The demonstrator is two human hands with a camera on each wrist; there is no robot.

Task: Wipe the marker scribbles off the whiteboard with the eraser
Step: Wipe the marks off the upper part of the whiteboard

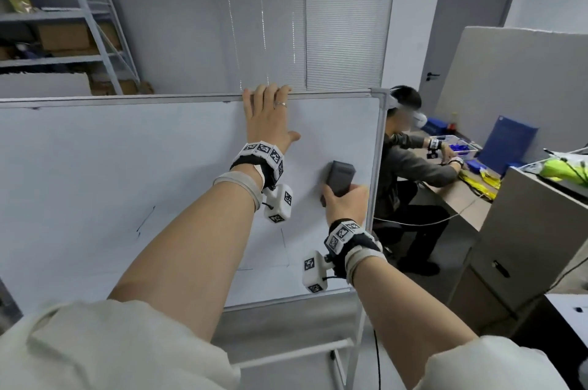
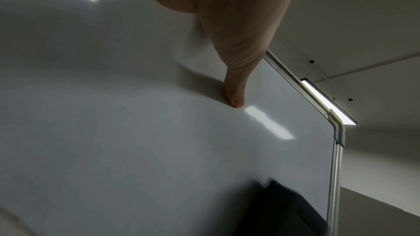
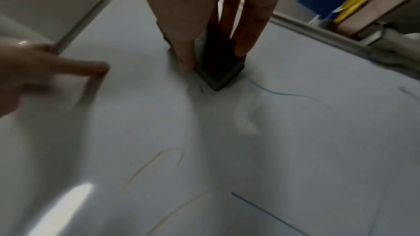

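A large whiteboard (image 1: 127, 173) on a metal stand fills the head view. My left hand (image 1: 270, 116) grips its top edge, fingers hooked over the frame and thumb (image 2: 234, 96) flat on the white face. My right hand (image 1: 345, 198) grips a dark grey eraser (image 1: 339, 176) and presses it against the board near the right frame. Thin marker lines (image 1: 144, 219) remain at lower left, and more marker lines (image 1: 284, 241) lie below the eraser. In the right wrist view the eraser (image 3: 220, 74) sits between my fingers, with blue scribbles (image 3: 284, 94) beside it.
A seated person (image 1: 410, 173) works at a desk just past the board's right edge. A grey cabinet (image 1: 521, 246) stands at the right. Metal shelving with boxes (image 1: 63, 39) is behind the board at left. A closed door (image 1: 471, 23) is at the back.
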